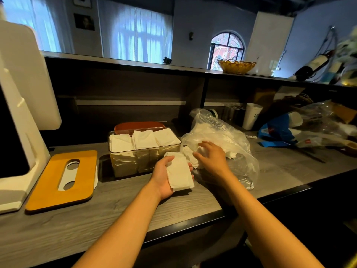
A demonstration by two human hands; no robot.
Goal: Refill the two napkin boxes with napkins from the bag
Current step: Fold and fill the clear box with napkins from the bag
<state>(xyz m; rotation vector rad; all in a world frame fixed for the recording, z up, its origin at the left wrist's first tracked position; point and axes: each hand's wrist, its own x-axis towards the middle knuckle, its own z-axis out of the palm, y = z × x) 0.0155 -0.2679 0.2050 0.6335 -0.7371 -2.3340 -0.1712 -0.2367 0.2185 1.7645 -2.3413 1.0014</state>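
A clear plastic napkin box (123, 161) stands on the counter, filled with folded white napkins (144, 140). Behind it peeks an orange-brown box (139, 125). My left hand (164, 176) holds a small stack of white napkins (179, 173) palm-up, just right of the clear box. My right hand (212, 153) reaches into the mouth of a clear plastic bag (228, 136) of napkins, fingers curled over the napkins inside. A yellow wooden lid (48, 184) with a slot lies flat at the left.
A white screen stand (21, 113) rises at the far left. A white paper cup (251, 117), blue packaging (276, 130) and crumpled clear plastic (324, 122) crowd the right of the grey counter (116, 202). A yellow basket (236, 66) sits on the upper ledge.
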